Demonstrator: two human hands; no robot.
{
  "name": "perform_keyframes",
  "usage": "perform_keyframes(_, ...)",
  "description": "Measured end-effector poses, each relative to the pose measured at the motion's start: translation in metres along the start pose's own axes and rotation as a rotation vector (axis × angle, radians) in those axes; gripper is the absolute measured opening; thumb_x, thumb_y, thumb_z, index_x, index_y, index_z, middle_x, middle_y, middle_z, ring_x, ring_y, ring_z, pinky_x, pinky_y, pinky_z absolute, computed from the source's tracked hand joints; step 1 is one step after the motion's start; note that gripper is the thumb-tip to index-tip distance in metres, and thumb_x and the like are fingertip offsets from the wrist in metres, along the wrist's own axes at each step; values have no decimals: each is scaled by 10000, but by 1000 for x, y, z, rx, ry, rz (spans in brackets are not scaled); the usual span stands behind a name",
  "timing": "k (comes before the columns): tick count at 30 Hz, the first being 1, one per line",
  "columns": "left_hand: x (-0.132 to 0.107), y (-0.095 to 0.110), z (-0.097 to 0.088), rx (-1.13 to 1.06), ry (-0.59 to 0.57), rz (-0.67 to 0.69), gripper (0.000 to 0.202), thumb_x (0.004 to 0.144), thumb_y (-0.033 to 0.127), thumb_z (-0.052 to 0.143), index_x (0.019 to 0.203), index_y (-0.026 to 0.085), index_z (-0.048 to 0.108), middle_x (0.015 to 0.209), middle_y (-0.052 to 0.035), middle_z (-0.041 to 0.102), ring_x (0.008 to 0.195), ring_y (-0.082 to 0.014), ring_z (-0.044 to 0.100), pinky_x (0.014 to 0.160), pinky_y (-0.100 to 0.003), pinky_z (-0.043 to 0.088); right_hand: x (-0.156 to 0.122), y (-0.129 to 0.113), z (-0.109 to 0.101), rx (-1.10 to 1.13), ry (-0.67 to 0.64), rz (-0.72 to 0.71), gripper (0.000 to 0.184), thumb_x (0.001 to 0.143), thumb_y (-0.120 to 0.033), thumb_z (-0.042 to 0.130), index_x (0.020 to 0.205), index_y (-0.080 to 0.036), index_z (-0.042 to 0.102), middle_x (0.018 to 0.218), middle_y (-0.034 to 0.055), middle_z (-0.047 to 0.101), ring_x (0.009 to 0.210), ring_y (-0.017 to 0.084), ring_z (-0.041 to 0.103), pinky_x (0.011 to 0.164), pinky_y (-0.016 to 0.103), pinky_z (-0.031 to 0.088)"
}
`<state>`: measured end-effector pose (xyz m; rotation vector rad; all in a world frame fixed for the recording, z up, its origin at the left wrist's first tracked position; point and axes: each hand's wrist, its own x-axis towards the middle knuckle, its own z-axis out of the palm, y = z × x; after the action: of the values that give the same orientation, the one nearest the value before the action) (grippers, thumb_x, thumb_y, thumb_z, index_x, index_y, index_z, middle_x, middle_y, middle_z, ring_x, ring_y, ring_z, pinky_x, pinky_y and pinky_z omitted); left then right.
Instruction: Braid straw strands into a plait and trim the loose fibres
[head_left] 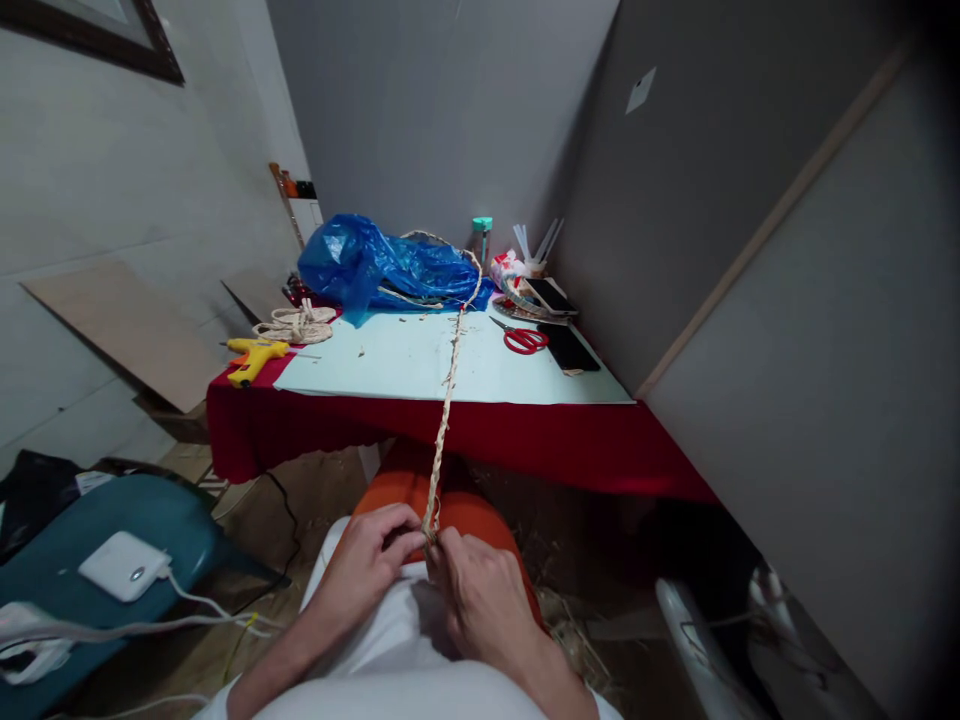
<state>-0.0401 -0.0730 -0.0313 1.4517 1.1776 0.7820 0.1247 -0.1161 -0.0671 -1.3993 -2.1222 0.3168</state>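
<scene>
A long braided straw rope [448,385] runs from a blue plastic bag [375,262] across the table and down to my lap. My left hand [373,558] and my right hand [478,595] meet at the rope's near end, both with fingers pinched closed on the loose strands there. The hands rest over my white shirt and orange trousers. The strand ends between the fingers are hidden.
A table with a red cloth [525,440] and pale blue sheet [420,365] holds red scissors [523,340], a yellow glue gun [251,357], a coiled rope [296,323], phones [559,320] and a bottle [481,238]. Walls close in right. A teal chair [112,530] with a white charger [124,565] stands left.
</scene>
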Motion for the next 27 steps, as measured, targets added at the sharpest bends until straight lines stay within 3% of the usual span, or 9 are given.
perform_keyframes(3,-5,-3,5,43,79,23,261,785,333,660,587,186,574,607,20,519,641,-153,432,628,-252,337,-2,-1,6,-58,-10,-74,108,883,-126,411,909,-194,491,685,45,682,557,176,622,514,304,196)
perform_keyframes(6,-9,-9,7,7,73,2,310,805,387,647,593,178,560,606,25,498,628,-142,428,607,-244,342,-4,-3,14,-88,-18,-137,131,833,-127,461,946,-183,497,675,26,683,537,158,612,501,300,199)
perform_keyframes(13,-14,-28,13,-201,41,-113,508,755,646,654,789,140,630,605,67,412,469,-61,267,425,-193,207,-5,-1,24,-155,13,-210,132,835,-153,541,963,-183,526,678,26,680,574,164,620,501,302,200)
perform_keyframes(17,-19,-30,14,-268,29,-137,460,766,577,699,862,128,675,719,3,555,593,-92,459,529,-186,361,-4,1,19,-148,34,-244,66,920,-173,505,951,-184,562,677,31,676,585,159,606,499,298,228)
perform_keyframes(21,-23,-18,5,-253,-10,-108,365,820,488,683,862,126,698,772,-23,613,679,-121,514,622,-208,420,-5,0,0,-81,55,-271,215,996,-254,455,859,-197,611,694,33,682,593,157,591,545,290,309)
perform_keyframes(24,-23,-10,-4,-191,-24,-75,347,847,475,658,831,130,693,718,-2,592,638,-112,477,596,-203,396,-4,-2,-19,-10,123,-176,271,1018,-263,426,860,-191,635,712,35,671,636,156,585,626,281,389)
perform_keyframes(27,-21,-6,-10,-119,-61,-43,356,875,481,616,833,137,699,743,-14,631,663,-132,522,621,-213,424,4,-7,-30,242,185,35,197,1002,-262,485,1095,-170,632,976,86,707,900,188,633,820,293,463)
